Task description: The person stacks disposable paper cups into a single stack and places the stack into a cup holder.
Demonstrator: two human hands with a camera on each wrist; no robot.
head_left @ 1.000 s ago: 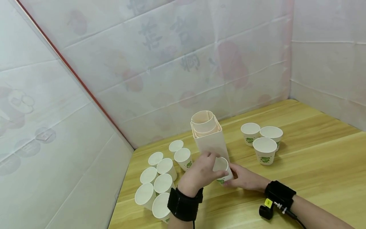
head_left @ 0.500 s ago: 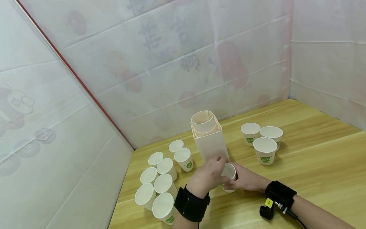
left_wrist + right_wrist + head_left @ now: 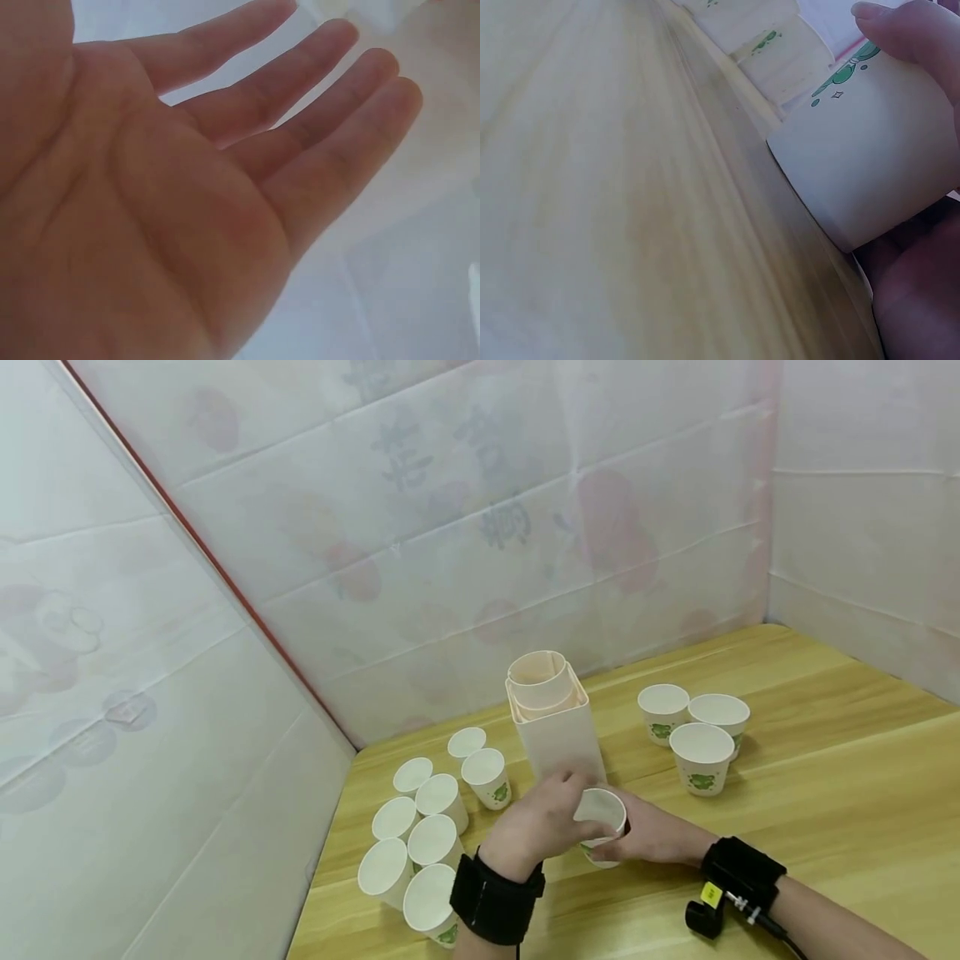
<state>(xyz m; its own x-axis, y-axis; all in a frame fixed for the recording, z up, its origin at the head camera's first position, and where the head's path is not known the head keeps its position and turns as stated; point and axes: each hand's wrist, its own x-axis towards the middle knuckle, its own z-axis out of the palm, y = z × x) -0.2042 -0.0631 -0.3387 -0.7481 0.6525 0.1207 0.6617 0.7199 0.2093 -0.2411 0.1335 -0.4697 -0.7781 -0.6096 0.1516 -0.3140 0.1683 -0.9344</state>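
Firstly, at far left, one pale printed wall sheet (image 3: 172,760), bordered by a thin red strip (image 3: 197,550). Next, six white paper cups (image 3: 433,841), upright, mouths up, set close in two rows on the wood-grain tabletop (image 3: 832,752). Just beyond them, two further paper cups (image 3: 483,766), upright, one behind the other. Black left wrist strap (image 3: 497,900), one. Left hand (image 3: 536,827), at the left of the held cup: thumb across the cup's near side, contact not certain; four fingers extended and slightly spread in the left wrist view. White square-sided container (image 3: 562,745), one, standing behind the hands, a round tube (image 3: 538,683) rising from its open top. Held paper cup (image 3: 600,810), one, mouth up, green print on its side, in front of the container and between the hands; its base is close to the tabletop, touching or not cannot be told. Right hand (image 3: 656,831), gripping that cup from the right, thumb along its wall. Three paper cups (image 3: 702,760), upright, bunched together, green frog-like print. Black right wrist strap (image 3: 742,868), one, with a small black camera (image 3: 705,920) bearing a yellow tag (image 3: 711,893).
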